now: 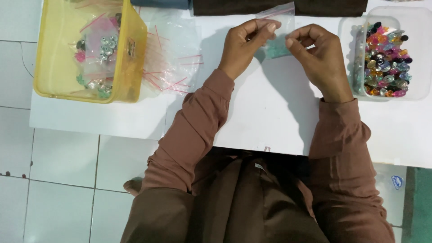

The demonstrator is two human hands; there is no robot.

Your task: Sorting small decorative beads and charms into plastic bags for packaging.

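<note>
Pinching small clear zip bag (280,31) of teal beads between left hand (245,47) and right hand (317,56), above far worktop (270,117). Filled bags sitting in yellow tub (130,58) far left; loose colourful beads waiting in clear tray (420,49) far right.

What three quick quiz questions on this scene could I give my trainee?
1. True or false: both hands pinch the small clear bag.
2. Which container holds the loose mixed-colour beads: A the yellow tub, B the clear tray?
3. What colour are the pieces inside the held bag?

Key: 1 true, the left hand and right hand each grip a top corner. 2 B. 3 Teal green.
</note>
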